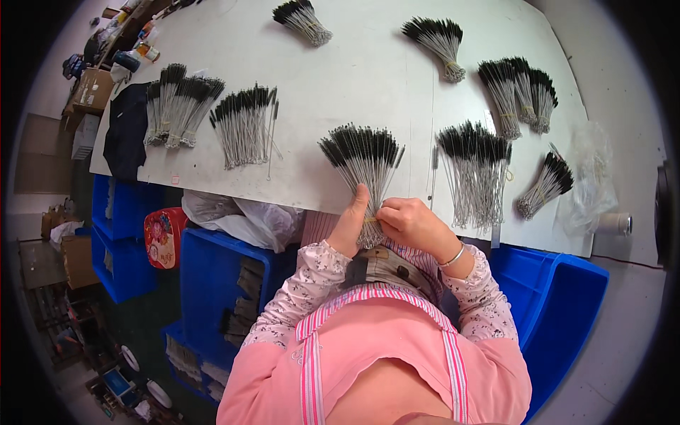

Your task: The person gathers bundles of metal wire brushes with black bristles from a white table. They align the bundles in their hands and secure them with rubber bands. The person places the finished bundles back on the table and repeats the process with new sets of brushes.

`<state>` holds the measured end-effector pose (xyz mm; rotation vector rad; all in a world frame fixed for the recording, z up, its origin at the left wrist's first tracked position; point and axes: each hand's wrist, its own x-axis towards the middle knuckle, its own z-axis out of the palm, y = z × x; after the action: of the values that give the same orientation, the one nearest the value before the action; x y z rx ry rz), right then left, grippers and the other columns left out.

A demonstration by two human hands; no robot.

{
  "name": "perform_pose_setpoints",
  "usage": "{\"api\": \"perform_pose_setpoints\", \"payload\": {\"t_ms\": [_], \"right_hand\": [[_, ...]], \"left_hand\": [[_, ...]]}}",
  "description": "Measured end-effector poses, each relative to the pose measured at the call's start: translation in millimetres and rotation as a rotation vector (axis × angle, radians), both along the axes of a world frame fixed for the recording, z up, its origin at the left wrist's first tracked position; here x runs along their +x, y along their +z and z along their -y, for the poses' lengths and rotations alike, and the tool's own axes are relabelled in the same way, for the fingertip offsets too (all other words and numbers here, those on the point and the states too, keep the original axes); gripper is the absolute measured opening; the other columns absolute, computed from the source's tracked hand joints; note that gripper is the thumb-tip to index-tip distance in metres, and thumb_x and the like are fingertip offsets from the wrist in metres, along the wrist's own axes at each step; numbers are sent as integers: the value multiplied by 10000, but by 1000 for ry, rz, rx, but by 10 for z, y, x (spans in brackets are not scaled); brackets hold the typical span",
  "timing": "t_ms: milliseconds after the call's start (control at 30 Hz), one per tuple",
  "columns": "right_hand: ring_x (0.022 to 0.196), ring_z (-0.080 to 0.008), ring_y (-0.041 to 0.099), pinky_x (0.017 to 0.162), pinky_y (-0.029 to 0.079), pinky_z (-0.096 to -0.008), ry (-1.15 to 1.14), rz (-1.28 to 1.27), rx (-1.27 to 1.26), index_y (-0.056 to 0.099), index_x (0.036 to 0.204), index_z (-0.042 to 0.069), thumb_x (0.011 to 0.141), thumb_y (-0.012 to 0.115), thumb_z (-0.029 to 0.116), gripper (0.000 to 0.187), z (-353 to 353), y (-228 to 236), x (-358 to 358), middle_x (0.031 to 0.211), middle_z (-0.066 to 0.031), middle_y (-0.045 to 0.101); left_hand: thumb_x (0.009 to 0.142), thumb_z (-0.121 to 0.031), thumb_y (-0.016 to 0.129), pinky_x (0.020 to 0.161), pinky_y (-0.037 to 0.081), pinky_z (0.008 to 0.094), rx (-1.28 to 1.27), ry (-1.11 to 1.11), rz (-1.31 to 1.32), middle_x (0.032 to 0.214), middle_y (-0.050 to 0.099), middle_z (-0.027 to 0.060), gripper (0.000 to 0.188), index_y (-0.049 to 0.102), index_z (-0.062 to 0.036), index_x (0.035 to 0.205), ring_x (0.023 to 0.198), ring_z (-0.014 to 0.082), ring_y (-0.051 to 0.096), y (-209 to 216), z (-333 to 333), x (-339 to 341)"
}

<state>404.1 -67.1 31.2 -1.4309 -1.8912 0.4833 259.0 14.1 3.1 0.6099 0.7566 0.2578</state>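
A bundle of straw brushes (361,152) with black bristles and thin wire stems fans out at the table's front edge, bristles pointing away from me. My left hand (349,225) is closed round the stems from the left, thumb laid along them. A yellowish rubber band (370,220) circles the stems near their looped ends. Against the band on the right side, my right hand (411,223) is closed in a pinch; its fingertips are partly hidden. Loose straw brushes (471,177) lie spread to the right, and another loose group (244,127) lies to the left.
Banded brush bundles lie at far left (177,106), at the back (303,21), and on the right (545,185). The white table (354,78) has a dark cloth (127,131) on its left edge. Blue bins (545,297) stand below. A plastic bag (591,170) lies far right.
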Motion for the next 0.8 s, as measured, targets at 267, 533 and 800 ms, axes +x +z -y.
{"api": "perform_pose_setpoints", "payload": {"t_ms": [267,533,800], "right_hand": [[565,-287,562,510,466,-351,-276,-79,258,575,775,10,697,615,-13,90,-30,-75,-126,707,-132,562],[598,-28,487,519,383,-189,-507,-1093,-201,621,828,-26,811,576,8,59,169,-142,-260,712,10,590],[530,-10,367,466,256,-190,-179,-1506,-690,606,773,35,810,584,81,63,283,-65,-129,654,64,491]], "left_hand": [[950,-280,526,655,537,288,595,-25,111,941,638,73,263,555,-59,1090,784,151,646,-102,-159,-91],[920,-187,565,576,527,274,-91,31,86,787,646,44,163,617,-35,888,666,137,645,162,-96,-1],[865,-153,617,565,538,284,10,30,-72,798,629,67,149,596,-12,910,653,141,635,138,-33,-67]]}}
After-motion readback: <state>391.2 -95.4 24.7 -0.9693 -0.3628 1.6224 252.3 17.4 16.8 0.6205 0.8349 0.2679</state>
